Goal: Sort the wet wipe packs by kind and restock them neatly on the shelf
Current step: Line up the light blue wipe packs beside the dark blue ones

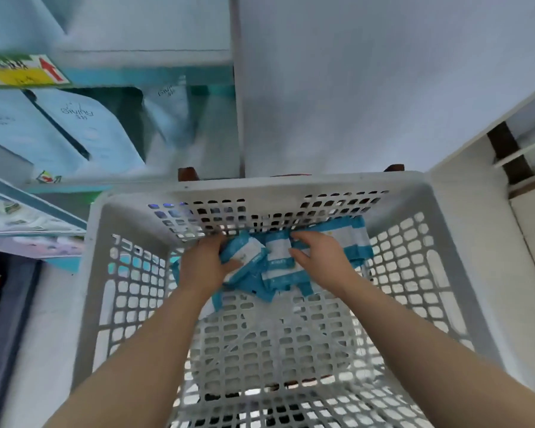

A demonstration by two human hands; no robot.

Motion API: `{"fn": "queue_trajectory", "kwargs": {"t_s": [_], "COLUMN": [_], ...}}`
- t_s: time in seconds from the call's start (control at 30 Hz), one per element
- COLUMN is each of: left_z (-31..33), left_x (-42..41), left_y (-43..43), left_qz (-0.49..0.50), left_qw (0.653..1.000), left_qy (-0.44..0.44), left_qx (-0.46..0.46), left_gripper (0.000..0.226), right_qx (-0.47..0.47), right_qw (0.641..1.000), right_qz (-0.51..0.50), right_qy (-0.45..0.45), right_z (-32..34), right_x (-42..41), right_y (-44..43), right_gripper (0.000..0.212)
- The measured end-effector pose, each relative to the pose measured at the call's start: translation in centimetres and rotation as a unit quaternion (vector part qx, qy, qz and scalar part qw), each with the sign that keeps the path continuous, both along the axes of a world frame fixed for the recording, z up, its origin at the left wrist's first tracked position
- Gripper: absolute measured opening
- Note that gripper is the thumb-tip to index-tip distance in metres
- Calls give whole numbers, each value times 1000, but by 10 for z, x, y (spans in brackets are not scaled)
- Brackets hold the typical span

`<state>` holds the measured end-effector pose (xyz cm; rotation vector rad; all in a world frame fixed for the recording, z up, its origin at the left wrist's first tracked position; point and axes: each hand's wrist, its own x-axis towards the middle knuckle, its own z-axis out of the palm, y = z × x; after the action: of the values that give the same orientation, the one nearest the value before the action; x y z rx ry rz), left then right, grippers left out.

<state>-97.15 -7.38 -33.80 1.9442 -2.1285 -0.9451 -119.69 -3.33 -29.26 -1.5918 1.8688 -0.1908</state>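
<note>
Head view: the wet wipe packs [272, 261] sit in a loose pile at the far end of the white basket [291, 188], pressed up against its far wall; the near half of the basket floor is bare. Both arms reach in from the near rim, roughly parallel, forearms angled down and forward.

Left hand [203, 265] is on the pile's left end, fingers curled around a small teal-and-white pack [244, 257], so it is grasping that one. Right hand [322, 257] lies palm-down on the pile's right side, fingers bent over the packs; real grip or just pressing, cannot tell.

The pile's long axis runs along the far wall, crossways to the arms. Both hands are equally near.

The shelf [155, 78], with larger pale blue packs [84, 125], lies beyond the basket's far-left corner, so the left hand probably has the shorter lift-out path.
</note>
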Motion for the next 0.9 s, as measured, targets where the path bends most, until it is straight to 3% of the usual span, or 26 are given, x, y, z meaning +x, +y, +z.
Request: {"fn": "queue_trajectory", "kwargs": {"t_s": [0.07,0.13,0.33,0.6,0.77,0.9], "left_z": [13,24,17,-13,-38,-38], "left_x": [4,7,35,33,31,28], "left_y": [10,22,56,53,53,53], "left_qz": [96,209,369,358,323,319], "left_qw": [991,963,904,915,936,938], "left_qy": [93,166,193,134,-15,10], "left_qx": [14,37,95,131,139,134], "left_gripper": [27,25,18,13,46,45], "right_qx": [-1,1,3,8,48,62], "right_qw": [1000,998,989,974,980,990], "right_qz": [28,64,131,159,140,63], "right_qy": [-6,4,74,163,133,113], "right_z": [-3,-7,-27,-36,-22,-3], "right_x": [2,7,35,39,32,5], "right_y": [-6,-11,-22,-28,-27,-21], "right_gripper": [46,48,61,70,23,18]}}
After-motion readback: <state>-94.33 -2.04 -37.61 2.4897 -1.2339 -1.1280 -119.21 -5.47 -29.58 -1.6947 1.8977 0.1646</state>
